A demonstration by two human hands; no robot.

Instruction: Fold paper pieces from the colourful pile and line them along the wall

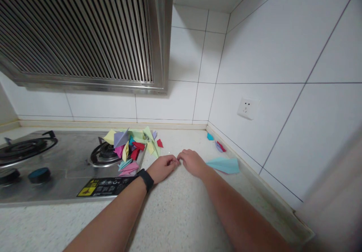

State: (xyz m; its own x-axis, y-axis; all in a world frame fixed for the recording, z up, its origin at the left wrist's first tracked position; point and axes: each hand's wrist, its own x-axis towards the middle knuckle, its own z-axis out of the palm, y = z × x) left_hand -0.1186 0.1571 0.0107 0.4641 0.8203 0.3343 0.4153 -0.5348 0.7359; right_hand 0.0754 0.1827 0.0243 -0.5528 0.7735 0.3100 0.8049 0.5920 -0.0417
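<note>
My left hand (162, 167), with a black band at the wrist, rests low over the counter with its fingers curled together. My right hand (192, 162) meets it from the other side, fingertips bent in and almost touching the left ones. Whatever is pinched between them, if anything, is too small or hidden to make out. Just right of my right hand lies a light blue folded paper (224, 165) with a pink edge beneath it. Left of my left hand, a heap of colourful folded papers (137, 136) spreads over the stove's right burner and onto the counter.
The steel gas stove (70, 161) fills the left side, below a low range hood (85, 37). Small folded papers, a blue one (210, 136) and a red one (221, 146), lie along the right wall. A wall socket (248, 108) sits above them.
</note>
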